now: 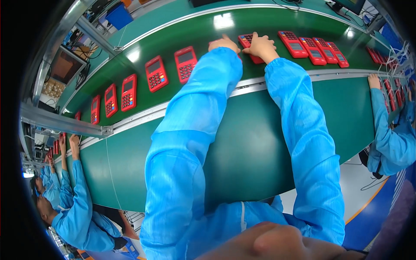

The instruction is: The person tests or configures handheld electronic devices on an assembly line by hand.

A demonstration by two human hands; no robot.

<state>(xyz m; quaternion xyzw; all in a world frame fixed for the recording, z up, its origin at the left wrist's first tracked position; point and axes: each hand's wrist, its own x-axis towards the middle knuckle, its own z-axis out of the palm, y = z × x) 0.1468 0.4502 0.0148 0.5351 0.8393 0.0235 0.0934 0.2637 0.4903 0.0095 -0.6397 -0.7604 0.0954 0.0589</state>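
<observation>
Both arms, in blue sleeves, reach forward over a green conveyor belt (130, 58). My left hand (224, 43) is closed over a red handheld card terminal, which the hand and sleeve hide almost entirely. Just to its right, my right hand (261, 47) rests with fingers spread over another red card terminal (245, 40). That terminal lies on the belt with its dark keys at the far end, partly covered by the hand. Left of my left arm lies a further red terminal (185, 60), its keypad toward me.
More red terminals (156, 73) lie along the belt to the left, and a close group (312, 51) to the right. A metal rail (249, 86) separates the belt from the green worktable (247, 143). Co-workers in blue (82, 223) sit at both sides. A metal post (65, 121) stands left.
</observation>
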